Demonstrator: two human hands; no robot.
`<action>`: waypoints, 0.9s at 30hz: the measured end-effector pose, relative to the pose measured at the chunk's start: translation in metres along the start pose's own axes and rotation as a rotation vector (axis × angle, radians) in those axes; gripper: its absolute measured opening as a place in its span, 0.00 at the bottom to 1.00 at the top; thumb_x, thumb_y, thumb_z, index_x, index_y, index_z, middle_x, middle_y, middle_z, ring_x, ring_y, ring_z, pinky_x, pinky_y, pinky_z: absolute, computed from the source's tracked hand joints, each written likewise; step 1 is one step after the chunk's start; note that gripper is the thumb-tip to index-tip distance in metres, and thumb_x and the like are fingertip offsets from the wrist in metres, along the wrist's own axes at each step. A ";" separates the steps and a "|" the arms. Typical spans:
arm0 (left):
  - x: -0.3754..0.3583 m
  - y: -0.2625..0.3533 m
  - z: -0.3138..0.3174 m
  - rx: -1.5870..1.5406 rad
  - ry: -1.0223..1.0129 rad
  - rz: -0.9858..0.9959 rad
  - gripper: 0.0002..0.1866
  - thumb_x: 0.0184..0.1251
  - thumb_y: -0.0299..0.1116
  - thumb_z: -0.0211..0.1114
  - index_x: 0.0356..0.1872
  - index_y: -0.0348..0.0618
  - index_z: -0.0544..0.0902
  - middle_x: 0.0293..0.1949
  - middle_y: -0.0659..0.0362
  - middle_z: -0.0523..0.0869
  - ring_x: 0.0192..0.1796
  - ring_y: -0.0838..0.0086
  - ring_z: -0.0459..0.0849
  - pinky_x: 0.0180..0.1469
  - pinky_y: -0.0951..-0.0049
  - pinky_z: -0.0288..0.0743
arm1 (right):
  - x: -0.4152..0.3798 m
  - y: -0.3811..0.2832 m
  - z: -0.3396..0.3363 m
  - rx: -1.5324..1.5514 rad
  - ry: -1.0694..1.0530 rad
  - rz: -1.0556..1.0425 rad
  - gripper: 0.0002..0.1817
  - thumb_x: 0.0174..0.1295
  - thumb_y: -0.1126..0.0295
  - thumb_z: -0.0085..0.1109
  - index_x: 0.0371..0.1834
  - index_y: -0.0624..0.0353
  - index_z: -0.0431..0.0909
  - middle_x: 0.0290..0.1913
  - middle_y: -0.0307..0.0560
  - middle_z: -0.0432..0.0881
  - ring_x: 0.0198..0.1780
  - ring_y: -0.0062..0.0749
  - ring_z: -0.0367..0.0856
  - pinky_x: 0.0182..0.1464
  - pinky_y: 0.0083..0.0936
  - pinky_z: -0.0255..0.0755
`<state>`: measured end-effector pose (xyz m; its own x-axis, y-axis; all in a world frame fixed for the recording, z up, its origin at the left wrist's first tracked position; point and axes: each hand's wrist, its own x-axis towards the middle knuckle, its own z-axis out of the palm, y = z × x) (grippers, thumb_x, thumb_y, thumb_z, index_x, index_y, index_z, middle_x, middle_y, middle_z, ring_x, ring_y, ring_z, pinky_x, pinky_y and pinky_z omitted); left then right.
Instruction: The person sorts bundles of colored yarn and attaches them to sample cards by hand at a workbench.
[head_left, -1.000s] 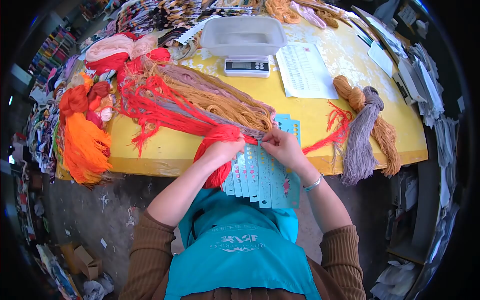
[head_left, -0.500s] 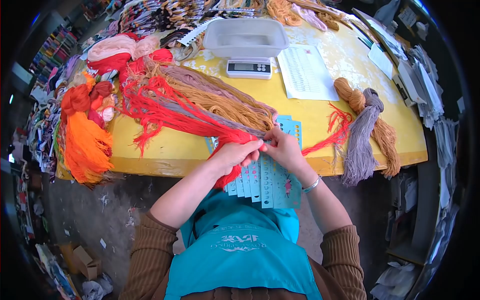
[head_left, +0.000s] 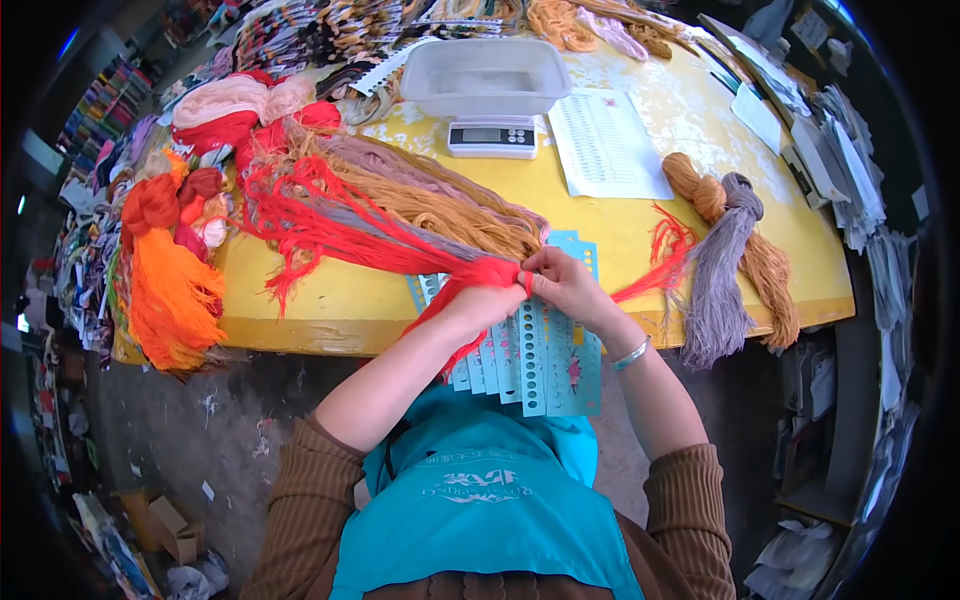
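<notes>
My left hand (head_left: 488, 303) is closed round a bunch of red thread (head_left: 400, 252), and some strands cover its fingers. Close beside it, my right hand (head_left: 562, 284) pinches the end of the red bunch, where a red loop shows at the fingertips. Teal thread cards (head_left: 560, 375) with punched holes lie fanned beneath both hands, jutting over the table's front edge. Tan thread (head_left: 440, 212) and mauve-grey strands run alongside the red on the table. Part of the red bunch hangs below my left wrist.
A digital scale (head_left: 492, 137) stands near a clear plastic tub (head_left: 486, 82), with a printed sheet (head_left: 610, 145) to their right. Knotted grey thread (head_left: 718, 285) and tan hanks lie at right, orange thread (head_left: 172, 290) at left. The yellow table edge (head_left: 300, 335) runs across the front.
My left hand has turned and moved slightly up, with the red thread now wrapped over its fingers. My right hand stays close, still pinching the thread; the view has shifted slightly.
</notes>
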<state>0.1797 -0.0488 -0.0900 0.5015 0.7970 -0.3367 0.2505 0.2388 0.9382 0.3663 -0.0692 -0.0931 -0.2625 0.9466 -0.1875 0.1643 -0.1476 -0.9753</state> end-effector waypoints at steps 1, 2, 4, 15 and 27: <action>-0.005 0.007 -0.009 -0.435 -0.118 -0.311 0.12 0.66 0.36 0.61 0.22 0.49 0.75 0.16 0.69 0.71 0.15 0.84 0.65 0.18 0.79 0.54 | 0.000 -0.003 0.000 -0.060 0.012 0.044 0.20 0.67 0.56 0.61 0.46 0.64 0.72 0.24 0.38 0.79 0.25 0.17 0.74 0.29 0.18 0.68; -0.010 0.016 -0.016 -0.633 -0.105 -0.325 0.15 0.69 0.37 0.60 0.19 0.53 0.71 0.14 0.72 0.66 0.12 0.87 0.60 0.15 0.82 0.48 | -0.002 -0.007 0.001 -0.061 0.014 0.044 0.20 0.67 0.56 0.61 0.46 0.64 0.72 0.24 0.38 0.79 0.25 0.17 0.74 0.29 0.18 0.68; -0.021 0.013 -0.050 -0.931 -0.158 -0.268 0.16 0.69 0.36 0.60 0.20 0.54 0.68 0.13 0.74 0.61 0.12 0.88 0.57 0.14 0.82 0.46 | -0.003 -0.015 0.005 -0.134 0.032 0.087 0.22 0.67 0.53 0.60 0.46 0.64 0.72 0.24 0.39 0.79 0.24 0.19 0.75 0.29 0.19 0.69; -0.092 0.012 -0.128 -0.706 0.485 0.084 0.10 0.67 0.38 0.64 0.44 0.47 0.81 0.24 0.71 0.73 0.17 0.89 0.63 0.18 0.85 0.52 | -0.006 -0.009 0.009 -0.365 0.081 0.040 0.12 0.59 0.68 0.61 0.43 0.59 0.73 0.25 0.44 0.81 0.27 0.29 0.81 0.32 0.28 0.73; -0.031 -0.053 -0.060 0.323 0.360 0.317 0.05 0.64 0.31 0.64 0.34 0.45 0.76 0.37 0.51 0.77 0.43 0.58 0.79 0.44 0.59 0.73 | -0.013 -0.007 0.026 -0.648 0.252 -0.316 0.04 0.54 0.75 0.61 0.31 0.60 0.75 0.30 0.46 0.78 0.28 0.36 0.80 0.33 0.32 0.75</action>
<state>0.1009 -0.0524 -0.1244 0.2939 0.9541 0.0579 0.4024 -0.1785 0.8979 0.3438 -0.0880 -0.0870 -0.1780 0.9640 0.1974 0.6631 0.2658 -0.6998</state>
